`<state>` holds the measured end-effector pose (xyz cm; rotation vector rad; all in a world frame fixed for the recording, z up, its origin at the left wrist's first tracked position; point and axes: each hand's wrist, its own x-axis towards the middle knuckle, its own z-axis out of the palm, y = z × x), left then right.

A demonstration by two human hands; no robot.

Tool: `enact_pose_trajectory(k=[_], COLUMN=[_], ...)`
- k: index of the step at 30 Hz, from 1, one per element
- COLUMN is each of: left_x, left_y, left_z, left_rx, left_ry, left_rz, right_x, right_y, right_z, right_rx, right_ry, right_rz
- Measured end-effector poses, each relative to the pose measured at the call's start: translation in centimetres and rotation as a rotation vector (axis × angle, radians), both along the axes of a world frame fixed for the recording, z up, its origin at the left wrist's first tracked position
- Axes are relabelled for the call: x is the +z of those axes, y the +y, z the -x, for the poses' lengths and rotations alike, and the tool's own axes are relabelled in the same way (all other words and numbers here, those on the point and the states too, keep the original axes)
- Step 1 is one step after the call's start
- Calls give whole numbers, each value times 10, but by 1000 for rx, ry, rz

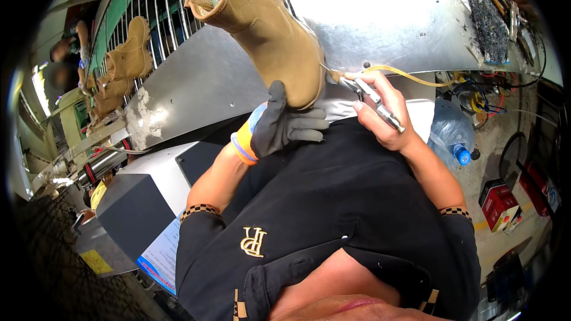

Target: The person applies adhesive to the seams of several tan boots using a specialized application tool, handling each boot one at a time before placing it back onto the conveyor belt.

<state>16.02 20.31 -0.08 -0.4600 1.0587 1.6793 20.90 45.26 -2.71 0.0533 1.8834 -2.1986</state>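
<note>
A tan pull-on boot (279, 41) lies over the metal bench, its shaft opening toward the far left and its toe pointing at me. My left hand (282, 122), in a grey-and-black work glove with an orange and blue cuff, cups the toe. The thumb presses the toe's left side and the fingers stretch beneath it. My bare right hand (386, 110) is closed around a silver hand tool (370, 96) with a brownish collar and a thin needle-like tip. That tip is at the boot's right edge, near the sole line; whether it touches is too small to tell.
A yellow hose (410, 73) runs right from near my right hand along the metal bench (369, 18). Dark residue (485, 24) and tools lie at its far right. More tan boots (128, 53) stand by a wire rack at left. A clear plastic bottle (450, 131) is at right.
</note>
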Motion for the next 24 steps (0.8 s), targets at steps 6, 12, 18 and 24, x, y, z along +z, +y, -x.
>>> enact_pose_trajectory(k=[6,12,18,24], left_x=[-19,-15,-54,-42], left_y=[16,54,89,119], left_z=[5,15,15,29], left_rx=[-36,-74,-74,-86], left_ry=[-81,-60,-122,84], left_rz=[-197,-310,-582,-453], right_x=[22,47,61,41], right_y=[17,38,49,37], right_z=[-5,7,15,-1], right_rx=[-24,-54,-162,-356], right_ry=[-79,-199,-228,-81], right_rz=[28,-61,-70,-41])
